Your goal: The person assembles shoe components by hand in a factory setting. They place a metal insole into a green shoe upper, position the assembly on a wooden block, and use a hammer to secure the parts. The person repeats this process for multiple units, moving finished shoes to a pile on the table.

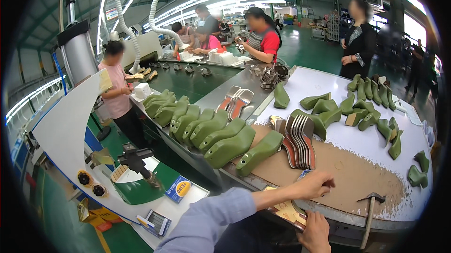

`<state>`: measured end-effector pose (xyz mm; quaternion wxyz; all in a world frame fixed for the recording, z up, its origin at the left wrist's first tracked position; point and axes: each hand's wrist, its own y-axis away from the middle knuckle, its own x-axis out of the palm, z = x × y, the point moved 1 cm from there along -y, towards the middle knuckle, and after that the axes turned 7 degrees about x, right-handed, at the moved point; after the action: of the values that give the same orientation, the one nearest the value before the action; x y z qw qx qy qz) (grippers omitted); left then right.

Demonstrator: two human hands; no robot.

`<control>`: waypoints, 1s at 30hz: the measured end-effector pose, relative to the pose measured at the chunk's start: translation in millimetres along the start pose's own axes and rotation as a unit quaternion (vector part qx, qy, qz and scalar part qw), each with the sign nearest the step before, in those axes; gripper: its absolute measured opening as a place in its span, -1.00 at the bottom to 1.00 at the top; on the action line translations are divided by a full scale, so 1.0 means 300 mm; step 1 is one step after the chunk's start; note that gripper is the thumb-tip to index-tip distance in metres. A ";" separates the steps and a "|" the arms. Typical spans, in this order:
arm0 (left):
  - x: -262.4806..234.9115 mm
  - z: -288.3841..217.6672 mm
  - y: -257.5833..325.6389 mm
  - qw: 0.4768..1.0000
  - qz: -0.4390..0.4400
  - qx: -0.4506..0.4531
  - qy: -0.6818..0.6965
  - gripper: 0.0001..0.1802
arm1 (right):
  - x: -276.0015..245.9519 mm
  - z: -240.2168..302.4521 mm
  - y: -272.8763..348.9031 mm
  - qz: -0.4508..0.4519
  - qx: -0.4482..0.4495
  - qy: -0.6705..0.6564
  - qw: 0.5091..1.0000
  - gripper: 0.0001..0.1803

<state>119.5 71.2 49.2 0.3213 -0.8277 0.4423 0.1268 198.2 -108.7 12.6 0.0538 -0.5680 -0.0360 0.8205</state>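
Note:
My left hand [314,185] reaches across over the near edge of the bench, its fingers curled together; whatever they may hold is too small to make out. Below it, my right hand [315,233] grips a gold printed box [287,214] at the bench edge, partly covered by my left forearm. A stack of insoles [300,141], grey with reddish-brown parts, lies just beyond my left hand. Beside the stack rests a green shoe last [260,153], at the end of a row of similar lasts [206,131]. To the right lies a hammer [370,213], its handle overhanging the edge.
More green lasts [329,112] are scattered over the white worn tabletop [291,88]. Further insoles [235,102] lie on the metal strip. At left stands a machine [66,126] with a blue-and-yellow box [177,189]. Several people work beyond; one person [359,42] stands at the far right.

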 end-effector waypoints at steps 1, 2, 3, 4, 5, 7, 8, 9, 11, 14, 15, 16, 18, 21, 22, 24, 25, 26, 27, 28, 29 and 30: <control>0.001 -0.047 0.044 0.999 0.017 -0.001 0.044 -0.81 | 0.014 -0.005 -0.002 -0.025 -0.011 -0.004 1.000 -0.29; -0.008 -0.072 0.081 1.000 0.005 0.017 0.025 -0.79 | 0.023 -0.010 -0.006 -0.051 -0.019 -0.006 0.999 -0.34; -0.004 -0.092 0.134 1.000 -0.006 0.026 0.012 -0.77 | 0.018 -0.005 -0.010 -0.043 -0.029 -0.015 0.999 -0.36; 0.016 -0.098 0.180 0.999 -0.011 0.036 0.014 -0.76 | 0.009 -0.009 -0.019 -0.030 -0.024 -0.020 0.999 -0.38; 0.014 -0.115 0.216 1.000 -0.015 0.004 -0.017 -0.78 | 0.020 -0.010 -0.029 -0.050 -0.039 -0.038 0.997 -0.41; 0.004 -0.173 0.243 0.993 -0.040 -0.110 0.032 -0.81 | 0.033 -0.020 -0.036 -0.045 -0.047 -0.054 0.996 -0.45; 0.018 -0.155 0.262 0.990 -0.039 -0.133 0.018 -0.81 | 0.041 -0.028 -0.035 -0.058 -0.057 -0.064 0.995 -0.46; 0.019 -0.148 0.283 0.995 -0.069 -0.058 -0.051 -0.83 | 0.028 -0.008 -0.041 -0.059 -0.057 -0.067 0.994 -0.45; 0.020 -0.150 0.256 0.993 -0.088 0.034 -0.067 -0.84 | 0.014 -0.042 -0.008 -0.006 -0.033 -0.068 0.997 -0.33; 0.036 -0.174 0.259 0.994 -0.032 -0.092 -0.048 -0.86 | -0.089 -0.087 0.036 0.011 -0.014 -0.199 0.980 0.02; 0.042 -0.175 0.250 0.993 -0.001 -0.100 -0.060 -0.88 | -0.150 -0.123 0.061 -0.014 0.023 -0.185 0.982 0.01; 0.045 -0.179 0.238 0.991 0.029 -0.104 -0.073 -0.89 | -0.172 -0.185 0.100 -0.103 0.051 -0.080 0.990 -0.06; 0.040 -0.202 0.227 0.979 0.081 -0.136 -0.126 -0.88 | -0.183 -0.319 0.137 -0.217 0.147 0.043 0.964 -0.22; 0.063 -0.184 0.217 0.975 0.119 -0.093 -0.162 -0.86 | -0.125 -0.542 0.228 -0.196 0.266 0.197 0.923 -0.34; 0.068 -0.180 0.212 0.972 0.127 -0.108 -0.167 -0.87 | -0.106 -0.596 0.247 -0.168 0.298 0.202 0.918 -0.36; 0.074 -0.182 0.206 0.964 0.139 -0.140 -0.178 -0.87 | -0.117 -0.628 0.244 -0.107 0.352 0.180 0.912 -0.40; 0.076 -0.178 0.203 0.962 0.144 -0.149 -0.180 -0.87 | -0.153 -0.626 0.228 -0.072 0.374 0.152 0.912 -0.41; 0.076 -0.172 0.197 0.959 0.152 -0.156 -0.180 -0.88 | -0.166 -0.624 0.236 -0.037 0.397 0.126 0.908 -0.43; 0.077 -0.168 0.198 0.957 0.160 -0.163 -0.180 -0.88 | -0.155 -0.622 0.259 -0.079 0.370 0.096 0.921 -0.43; 0.077 -0.159 0.207 0.960 0.151 -0.142 -0.188 -0.88 | -0.151 -0.622 0.271 -0.124 0.336 0.069 0.931 -0.44; 0.079 -0.164 0.210 0.963 0.145 -0.123 -0.192 -0.87 | -0.146 -0.619 0.286 -0.169 0.301 0.041 0.938 -0.45; 0.081 -0.172 0.210 0.966 0.138 -0.103 -0.195 -0.86 | -0.141 -0.600 0.308 -0.185 0.316 -0.036 0.930 -0.45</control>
<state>78.4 -3.2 49.9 0.2937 -0.7465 0.4657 0.3737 377.2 -206.3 -22.6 0.3801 -0.4748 0.1184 0.7849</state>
